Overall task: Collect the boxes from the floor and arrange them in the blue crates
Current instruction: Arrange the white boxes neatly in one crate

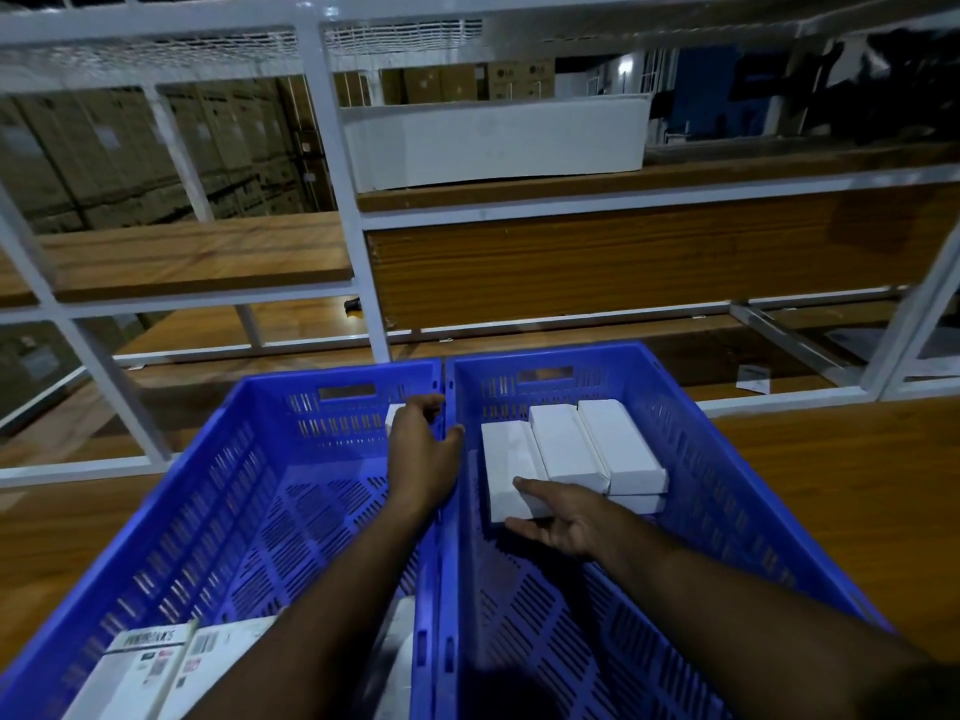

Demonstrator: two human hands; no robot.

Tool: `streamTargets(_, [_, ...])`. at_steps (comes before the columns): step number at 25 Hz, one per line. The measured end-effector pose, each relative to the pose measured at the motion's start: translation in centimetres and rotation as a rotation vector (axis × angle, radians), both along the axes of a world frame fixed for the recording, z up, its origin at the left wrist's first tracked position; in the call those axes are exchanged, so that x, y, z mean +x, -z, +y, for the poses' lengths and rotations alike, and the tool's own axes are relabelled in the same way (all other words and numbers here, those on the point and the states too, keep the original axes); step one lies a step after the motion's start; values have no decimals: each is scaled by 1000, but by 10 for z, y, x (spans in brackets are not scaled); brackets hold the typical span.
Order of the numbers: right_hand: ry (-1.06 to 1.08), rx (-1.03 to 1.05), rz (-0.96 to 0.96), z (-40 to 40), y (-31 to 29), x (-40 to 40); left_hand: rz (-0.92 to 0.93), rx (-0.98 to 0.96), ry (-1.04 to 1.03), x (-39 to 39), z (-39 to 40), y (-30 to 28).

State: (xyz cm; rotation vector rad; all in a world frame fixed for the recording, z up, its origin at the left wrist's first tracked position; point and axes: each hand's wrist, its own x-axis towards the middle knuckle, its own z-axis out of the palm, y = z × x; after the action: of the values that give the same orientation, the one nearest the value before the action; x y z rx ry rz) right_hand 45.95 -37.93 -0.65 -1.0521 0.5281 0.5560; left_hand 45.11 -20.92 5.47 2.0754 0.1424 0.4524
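Two blue crates stand side by side on a wooden surface: the left crate point(218, 511) and the right crate point(727, 485). Inside the right crate several white boxes lie in a row at the far end. My right hand point(558, 517) holds the near end of the leftmost white box point(506, 467), thumb on top and fingers beneath. My left hand point(423, 454) reaches into the far right corner of the left crate, fingers curled around a small white box point(394, 415) that is mostly hidden behind the hand.
Printed boxes point(156, 667) lie at the near end of the left crate. A white metal shelf frame point(343, 200) with wooden boards stands behind the crates. A long white carton point(498, 142) sits on an upper shelf. Paper point(753, 379) lies at the right.
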Motion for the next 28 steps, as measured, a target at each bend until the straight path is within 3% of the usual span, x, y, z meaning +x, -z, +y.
streamTargets(8, [263,50,82,30,15,22,-4,35,1,0,-1,0])
streamTargets(15, [250,-138,62,25,19,22,-13,81,14,4,0,3])
streamTargets(16, [238,-220,68,25,15,20,-13,82,15,5,0,4])
streamTargets(18, [194,-610,-14,29,6,14,-12,79,13,6,1,4])
streamTargets(20, [113,-1088,-340,31,-4,5,-17,89,10,5,1,4])
streamTargets(22, [39,-1535,-793,27,-8,-1,-20,131,18,2,-1,3])
streamTargets(24, [-147,-1716,-977,20,2,2,-12,240,54,0,-1,3])
streamTargets(28, [-599,-1839,-835,-1,42,15,44,386,153,2,0,4])
